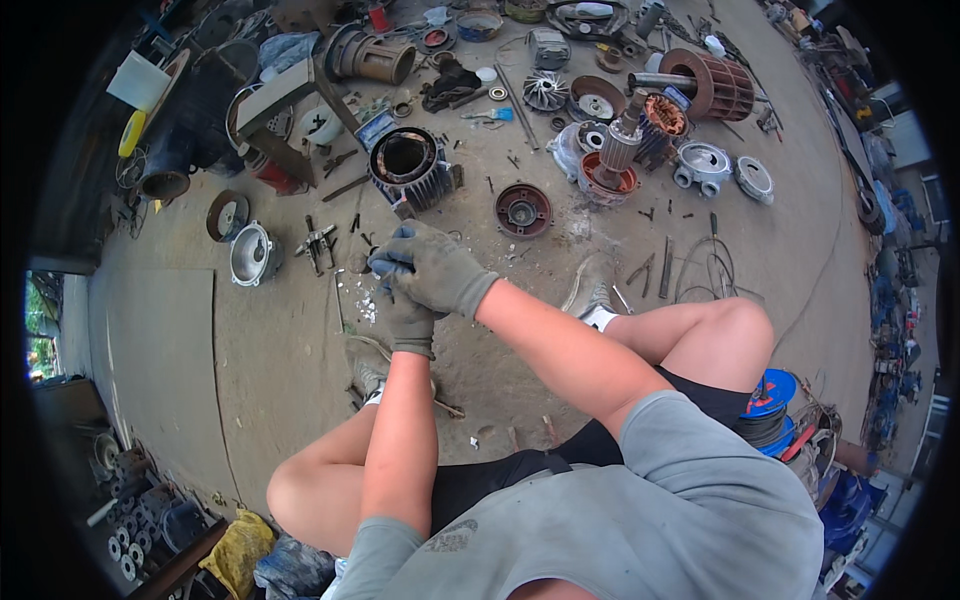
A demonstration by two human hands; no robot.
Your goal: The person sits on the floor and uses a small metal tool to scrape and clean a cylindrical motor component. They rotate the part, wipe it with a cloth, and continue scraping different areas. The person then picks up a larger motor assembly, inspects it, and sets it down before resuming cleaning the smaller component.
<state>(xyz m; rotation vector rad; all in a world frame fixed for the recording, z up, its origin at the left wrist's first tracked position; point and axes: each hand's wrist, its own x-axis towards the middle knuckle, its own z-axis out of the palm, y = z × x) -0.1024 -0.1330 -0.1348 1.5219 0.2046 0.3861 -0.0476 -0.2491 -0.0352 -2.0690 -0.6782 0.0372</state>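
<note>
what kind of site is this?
Likely an electric motor repair yard: a stripped finned motor housing, a rotor on its shaft and end covers lie across a bare concrete floor.

Left hand [408,318] and right hand [432,268]: grey knit cloth gloves, matt, soiled. Ribbed motor housing [410,165], upper centre: dull dark metal; end cover [252,254], left: pale cast metal; floor [280,330]: rough concrete.

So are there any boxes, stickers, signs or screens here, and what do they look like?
No screens or signs show clearly.
White container: far left, boxy, plain white, beside a yellow piece.
Blue spool: by the right knee, round, blue with a small red and white label patch, too small to make out.
Yellow bag: bottom left, crumpled.
Both gloved hands, left hand and right hand, meet over the concrete floor; what the fingers pinch is hidden.
</note>
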